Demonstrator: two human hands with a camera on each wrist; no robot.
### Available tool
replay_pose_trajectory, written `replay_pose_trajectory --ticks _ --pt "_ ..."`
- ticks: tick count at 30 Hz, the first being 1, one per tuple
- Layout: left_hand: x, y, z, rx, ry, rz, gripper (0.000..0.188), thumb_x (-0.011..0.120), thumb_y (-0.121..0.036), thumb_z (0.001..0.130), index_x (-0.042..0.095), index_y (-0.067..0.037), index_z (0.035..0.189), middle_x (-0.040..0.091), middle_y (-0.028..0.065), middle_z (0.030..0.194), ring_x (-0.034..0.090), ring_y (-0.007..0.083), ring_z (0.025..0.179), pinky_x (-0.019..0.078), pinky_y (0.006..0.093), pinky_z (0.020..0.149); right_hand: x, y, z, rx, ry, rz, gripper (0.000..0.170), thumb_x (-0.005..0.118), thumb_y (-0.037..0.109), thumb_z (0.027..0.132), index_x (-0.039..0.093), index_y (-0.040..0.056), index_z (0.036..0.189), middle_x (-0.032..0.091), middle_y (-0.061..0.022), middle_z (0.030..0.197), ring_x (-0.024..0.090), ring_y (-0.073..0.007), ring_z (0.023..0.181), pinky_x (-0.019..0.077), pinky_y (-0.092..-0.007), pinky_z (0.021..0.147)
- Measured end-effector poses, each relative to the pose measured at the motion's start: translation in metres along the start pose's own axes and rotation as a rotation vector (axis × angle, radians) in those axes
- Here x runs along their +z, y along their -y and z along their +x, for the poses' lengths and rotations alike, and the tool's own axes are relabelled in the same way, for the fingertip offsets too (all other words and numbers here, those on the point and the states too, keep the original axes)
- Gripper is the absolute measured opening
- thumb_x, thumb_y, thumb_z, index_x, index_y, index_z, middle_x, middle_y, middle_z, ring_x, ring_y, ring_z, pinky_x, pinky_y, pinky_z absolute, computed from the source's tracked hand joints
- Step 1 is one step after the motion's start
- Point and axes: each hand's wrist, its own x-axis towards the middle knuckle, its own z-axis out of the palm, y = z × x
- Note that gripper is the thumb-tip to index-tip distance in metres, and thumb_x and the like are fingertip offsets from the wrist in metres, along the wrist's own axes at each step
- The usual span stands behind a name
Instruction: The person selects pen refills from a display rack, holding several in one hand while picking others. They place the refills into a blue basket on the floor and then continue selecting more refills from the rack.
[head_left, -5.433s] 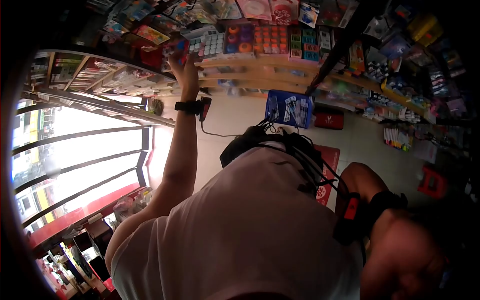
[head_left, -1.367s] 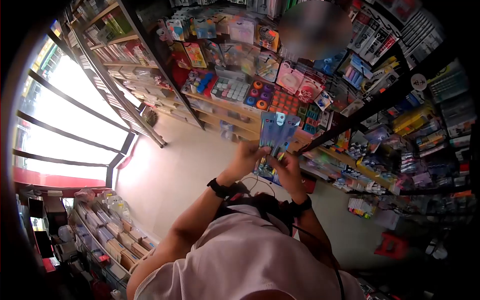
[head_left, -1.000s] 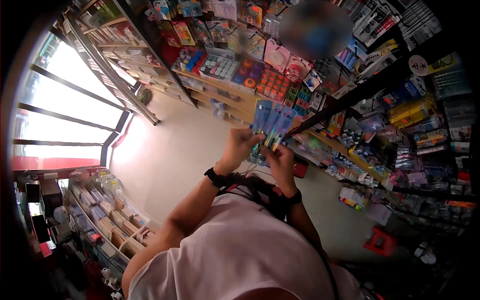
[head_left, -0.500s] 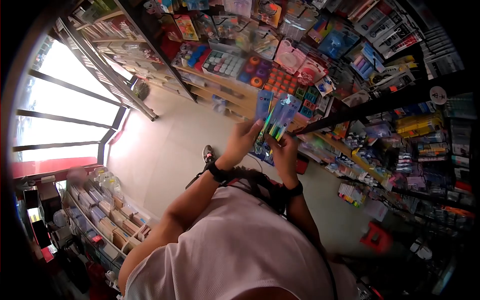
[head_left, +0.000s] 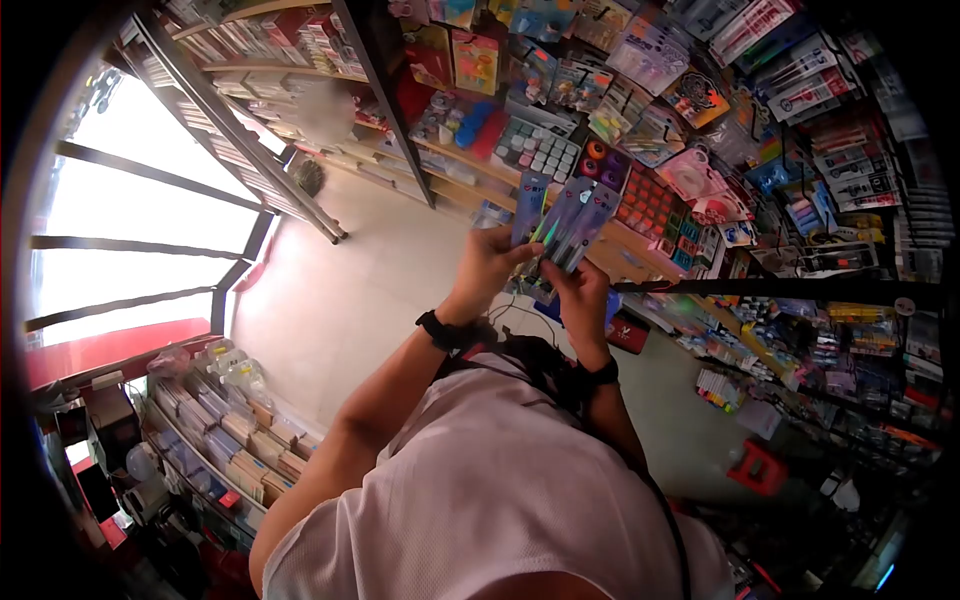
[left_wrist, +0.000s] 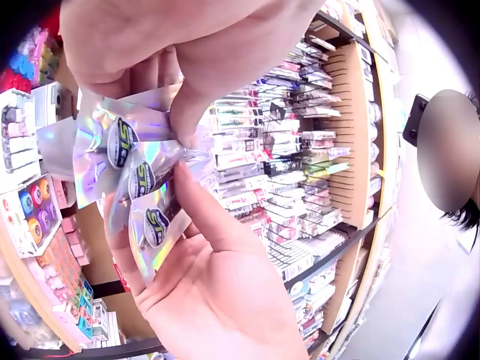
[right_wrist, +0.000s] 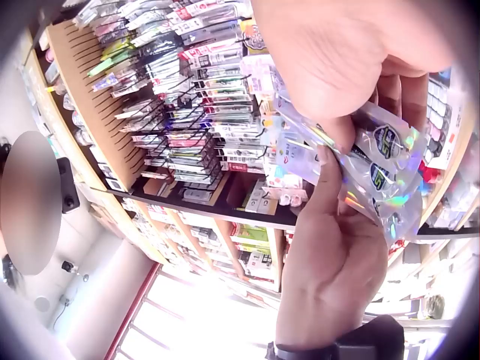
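Note:
In front of the chest, both hands hold several flat plastic packets (head_left: 580, 222) with bluish tops and slim, brightly coloured sticks inside. Thumb and fingers of my left hand (head_left: 482, 272) pinch their lower left part. One packet (head_left: 529, 203) leans apart from the fanned rest on that side. My right hand (head_left: 582, 300) pinches the lower right part, its thumb close to the left thumb. Shiny rainbow-foil backs with oval logos (left_wrist: 141, 180) show in the left wrist view. In the right wrist view the same foil packets (right_wrist: 381, 178) lie between the two hands.
A shop shelf ahead bears boxed small goods (head_left: 655, 205) and hanging packs (head_left: 700, 100). A dark post (head_left: 770, 287) crosses at right. Below are a red box (head_left: 627, 332) and a red stool (head_left: 757, 467). Crates of folders (head_left: 225, 440) stand at lower left, under bright windows.
Earlier the left hand reached to the shelf and the right hung low; since then both have come together on the packets. Lately one packet has spread leftward, and the head view has turned.

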Motion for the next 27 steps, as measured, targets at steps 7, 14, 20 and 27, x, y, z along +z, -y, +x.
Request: replay_pose_trajectory --ticks 7,14,20,27 --pt "-0.055 -0.004 0.012 -0.146 0.068 -0.155 0.031 0.057 -0.026 0.1 0.068 0.003 0.103 0.066 -0.0003 0.087 0.053 0.0042 0.073 0.0424 0.0229 0.066 0.03 0.002 0.019 -0.018 -0.019 -0.06 0.018 0.073 0.016 0.089 0.07 0.0011 0.098 0.064 0.0034 0.072 0.05 -0.0007 0.061 0.0366 -0.0199 0.054" --pt "-0.052 -0.014 0.019 -0.228 0.211 -0.133 0.035 0.051 -0.027 0.103 0.065 0.004 0.114 0.069 0.0033 0.097 0.062 0.0068 0.085 0.0494 0.023 0.074 0.028 0.017 0.019 0.071 0.032 -0.141 0.018 0.073 0.017 0.089 0.07 0.0006 0.096 0.061 0.0037 0.068 0.047 -0.0011 0.055 0.0349 -0.0213 0.05" --pt "-0.036 -0.002 0.033 0.08 0.375 0.089 0.021 0.062 -0.015 0.097 0.066 0.004 0.105 0.056 -0.0045 0.082 0.043 0.0042 0.076 0.0379 0.0238 0.066 0.014 -0.006 0.017 0.005 -0.118 -0.16 0.02 0.072 0.018 0.088 0.069 0.0016 0.099 0.064 0.0008 0.069 0.05 -0.0032 0.059 0.0381 -0.0233 0.052" --pt "0.005 0.007 0.047 0.126 0.349 0.195 0.013 0.054 -0.007 0.096 0.063 0.003 0.094 0.062 0.0041 0.077 0.05 0.0091 0.071 0.0444 0.0295 0.065 -0.018 0.014 0.018 -0.056 -0.166 -0.199 0.021 0.076 0.018 0.086 0.069 0.001 0.098 0.064 -0.0012 0.071 0.054 -0.0058 0.064 0.0414 -0.0251 0.057"
